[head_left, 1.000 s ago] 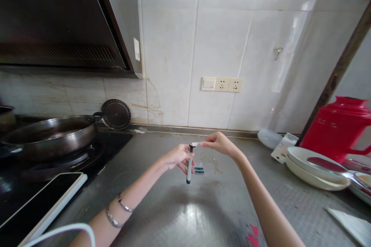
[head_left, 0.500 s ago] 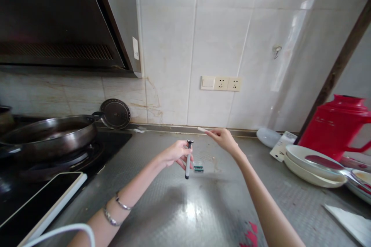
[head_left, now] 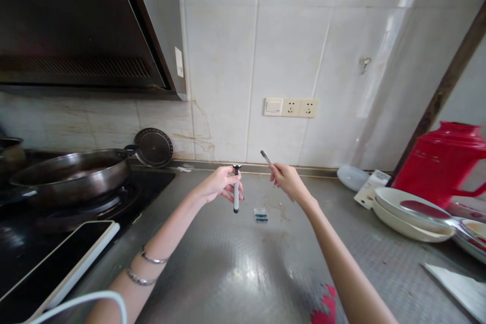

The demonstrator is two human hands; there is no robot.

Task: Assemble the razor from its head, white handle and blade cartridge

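My left hand (head_left: 223,183) is closed around a razor (head_left: 236,193) with a grey handle and a dark end. The razor stands nearly upright, its head at the top. Off to the right, my right hand (head_left: 285,179) pinches a slim, pale stick-like thing (head_left: 267,157) with a dark tip; its kind is too small to make out. The stick slants up and left, apart from the razor. Between and below both hands, a small clear case (head_left: 260,215) with dark green strips lies on the metal counter (head_left: 212,258).
At left, a steel pan (head_left: 76,174) sits on the black stove, and a phone (head_left: 64,263) with a white cable lies in front. Stacked plates (head_left: 408,220), a small white box (head_left: 371,190) and a red thermos jug (head_left: 440,162) stand at right. Tiled wall behind.
My left hand has lifted and shifted left with the razor, away from the clear case. The stick in my right hand has swung from nearly level to pointing up, its dark tip now showing.
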